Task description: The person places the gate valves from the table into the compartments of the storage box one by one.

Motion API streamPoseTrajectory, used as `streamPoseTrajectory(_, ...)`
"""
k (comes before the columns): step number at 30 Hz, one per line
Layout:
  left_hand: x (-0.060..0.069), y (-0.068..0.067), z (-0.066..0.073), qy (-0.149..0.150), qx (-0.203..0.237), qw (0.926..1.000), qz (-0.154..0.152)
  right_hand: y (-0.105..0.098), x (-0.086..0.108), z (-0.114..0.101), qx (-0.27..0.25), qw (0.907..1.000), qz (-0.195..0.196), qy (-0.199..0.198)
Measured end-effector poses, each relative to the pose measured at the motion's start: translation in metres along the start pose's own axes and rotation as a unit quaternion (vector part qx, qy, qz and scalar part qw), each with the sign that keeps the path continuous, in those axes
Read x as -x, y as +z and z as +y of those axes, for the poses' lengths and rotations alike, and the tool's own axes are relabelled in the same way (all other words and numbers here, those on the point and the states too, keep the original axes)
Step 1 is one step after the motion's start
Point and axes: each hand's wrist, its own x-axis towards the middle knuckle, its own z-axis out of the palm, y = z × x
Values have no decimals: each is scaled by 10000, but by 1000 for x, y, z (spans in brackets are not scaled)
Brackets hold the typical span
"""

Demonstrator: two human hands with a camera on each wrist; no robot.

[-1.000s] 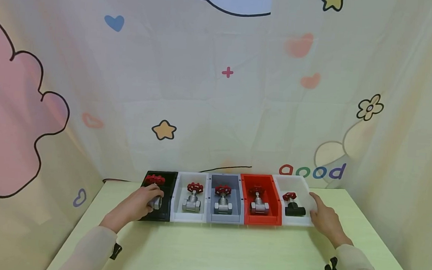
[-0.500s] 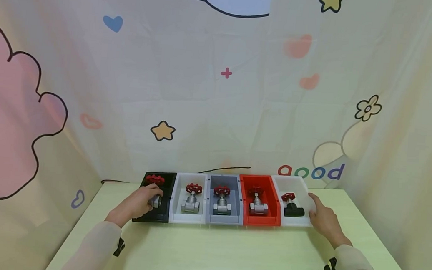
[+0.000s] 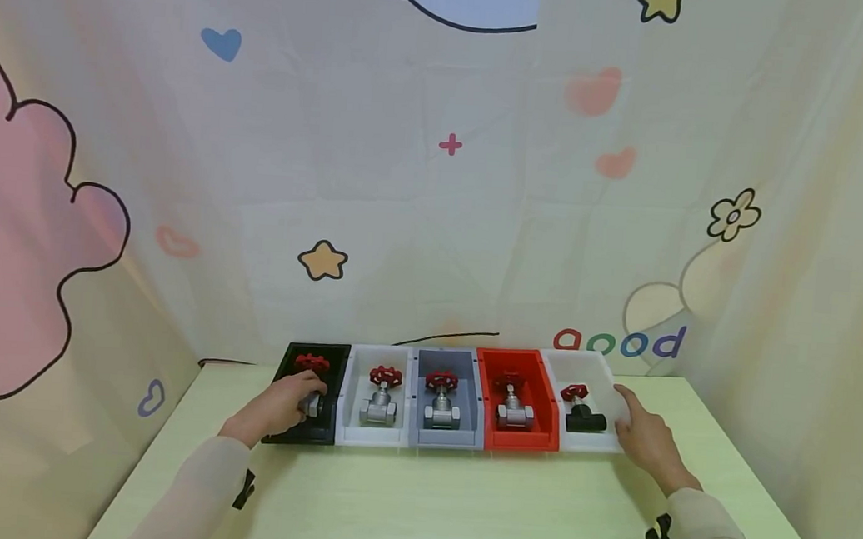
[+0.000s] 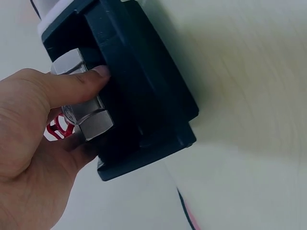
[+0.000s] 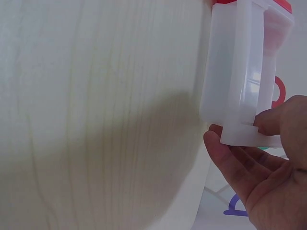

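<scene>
In the black bin (image 3: 326, 429) at the row's left end, my left hand (image 3: 281, 405) grips a metal gate valve (image 4: 91, 115) with a red handwheel (image 3: 312, 363). The left wrist view shows the thumb across its silver body and the fingers mostly hidden behind it. At the other end, my right hand (image 3: 648, 439) pinches the outer side wall of a white bin (image 5: 240, 81), thumb inside and fingers outside. That bin holds a black valve (image 3: 584, 418) with a red handwheel.
Between them stand another white bin (image 3: 350, 432), a grey bin (image 3: 445, 439) and a red bin (image 3: 523, 440), side by side, each with a silver red-wheeled valve. The row sits towards the back of the pale table (image 3: 444, 513), before a printed curtain (image 3: 408, 176).
My left wrist and forearm have shifted slightly to the right, while the left hand keeps its grip on the valve. The right hand stays on the white bin's wall.
</scene>
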Motion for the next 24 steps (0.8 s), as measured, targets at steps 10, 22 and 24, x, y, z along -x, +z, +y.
streamPoseTrajectory(10, -9, 13, -12, 119, -141, 9998, 17, 0, 0, 0, 1, 10000, 7, 4)
streamPoseTrajectory(22, -17, 19, -11, 72, -227, 9997, -113, 3, -1, 4, 16, 10000, 16, 15)
streamPoseTrajectory(24, -18, 20, -12, 61, -211, 9997, -116, 3, -1, 4, 35, 10000, 52, -12)
